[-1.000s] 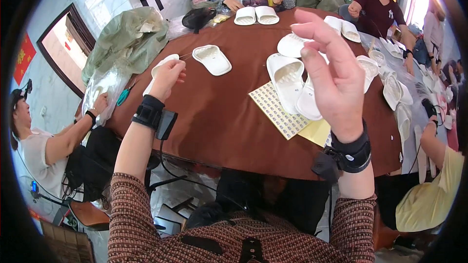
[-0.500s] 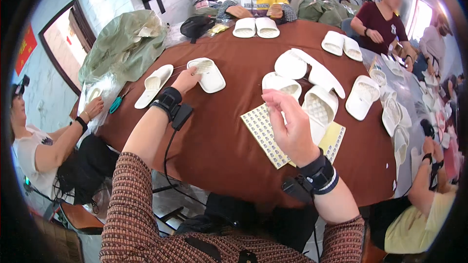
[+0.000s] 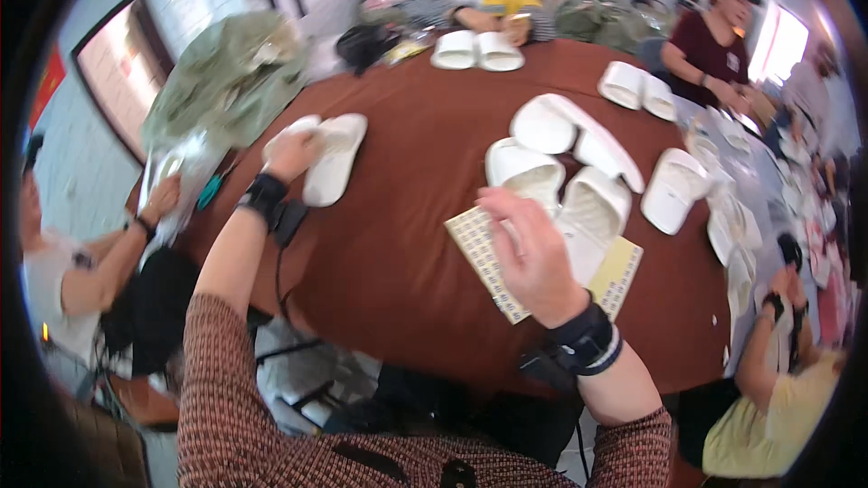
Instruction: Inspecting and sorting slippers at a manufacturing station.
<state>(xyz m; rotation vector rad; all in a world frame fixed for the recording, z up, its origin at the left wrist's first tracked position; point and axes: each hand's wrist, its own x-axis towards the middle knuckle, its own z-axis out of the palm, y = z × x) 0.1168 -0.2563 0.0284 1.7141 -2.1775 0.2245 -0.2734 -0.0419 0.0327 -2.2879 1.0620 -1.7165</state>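
Note:
My left hand reaches far out over the brown round table and grips a white slipper that lies beside a second white slipper. Nearer to me, my right hand rests palm down on a pale sheet of small stickers, fingers spread. Just beyond it stands a pair of white slippers, with a yellow sheet to their right. Both wrists wear black bands.
More white slippers lie across the table, including pairs at the far side and right. Other people sit around the rim, one at left handling a clear bag. A green cloth heap sits at far left.
My right hand came down from raised in the air to the sticker sheet. My left hand has pushed the outer slipper in beside the other one.

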